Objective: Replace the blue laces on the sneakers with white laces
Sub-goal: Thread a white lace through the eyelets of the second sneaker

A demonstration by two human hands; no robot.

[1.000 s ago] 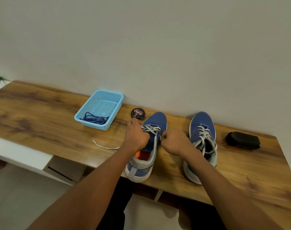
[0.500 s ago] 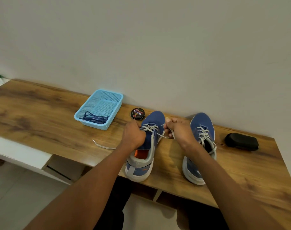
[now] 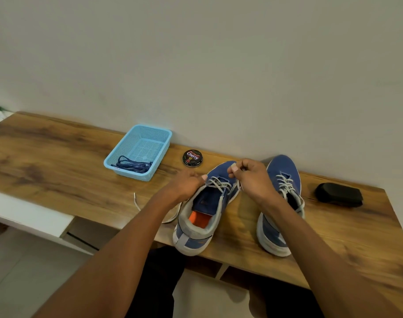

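Two blue sneakers stand on the wooden table (image 3: pixel 58 175). The left sneaker (image 3: pixel 209 207) has a white lace (image 3: pixel 218 183) threaded through its front eyelets; the lace's loose left end (image 3: pixel 136 201) trails on the table. My left hand (image 3: pixel 186 182) rests against this sneaker's left side, fingers closed at the eyelets. My right hand (image 3: pixel 251 177) pinches the lace's other end above the shoe's right side. The right sneaker (image 3: pixel 280 203) is fully laced in white. Dark blue laces (image 3: pixel 132 166) lie in a light blue basket (image 3: pixel 147 136).
A round black shoe polish tin (image 3: pixel 192 158) sits by the wall between basket and left sneaker. A black brush-like object (image 3: pixel 339 195) lies to the right of the right sneaker. The wall runs along the table's far edge; the near edge is under the sneakers' heels.
My right hand has pulled the lace end up and away from the left sneaker's eyelets, moving farther from me. The left hand stayed at the shoe's left side.
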